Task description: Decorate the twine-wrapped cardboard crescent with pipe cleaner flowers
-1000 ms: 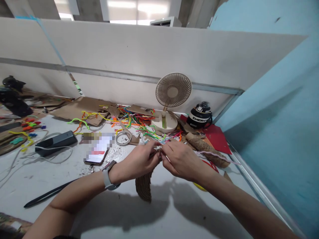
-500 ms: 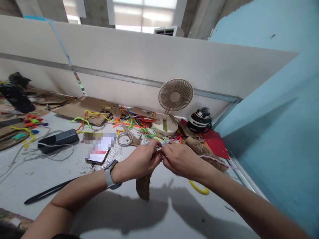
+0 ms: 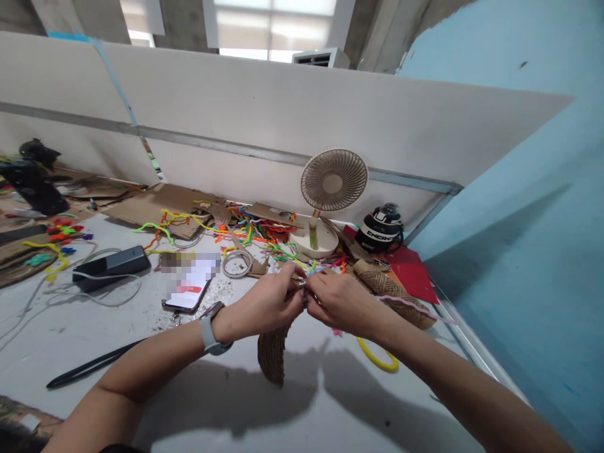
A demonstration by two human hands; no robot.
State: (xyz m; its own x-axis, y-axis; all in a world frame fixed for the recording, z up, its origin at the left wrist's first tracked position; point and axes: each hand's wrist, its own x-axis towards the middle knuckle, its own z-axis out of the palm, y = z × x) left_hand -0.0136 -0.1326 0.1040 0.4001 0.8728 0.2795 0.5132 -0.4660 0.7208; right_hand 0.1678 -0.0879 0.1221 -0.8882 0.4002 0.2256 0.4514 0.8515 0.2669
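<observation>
My left hand [image 3: 276, 299] and my right hand [image 3: 342, 302] meet over the middle of the white table, fingertips pinched close together. A curved brown piece that looks covered in twine [image 3: 272, 355] hangs down below my left hand, which grips its upper end. What my right fingertips pinch is small and mostly hidden; a whitish bit shows between the two hands. A little pink shape [image 3: 336, 331] peeks out under my right hand. To the right, near my right wrist, lies a yellow ring [image 3: 377, 357].
A roll of twine [image 3: 394, 292] and red sheet [image 3: 411, 274] lie at right. Behind stand a small fan [image 3: 334, 180] and a black round bottle [image 3: 379, 229]. Colourful pipe cleaners [image 3: 255, 229], a tape roll [image 3: 237, 263], a phone [image 3: 189, 289] and a black box [image 3: 112, 268] spread leftward.
Both hands stay together in nearly the same place, with small finger shifts. The pink shape under my right hand now shows. The view has moved slightly.
</observation>
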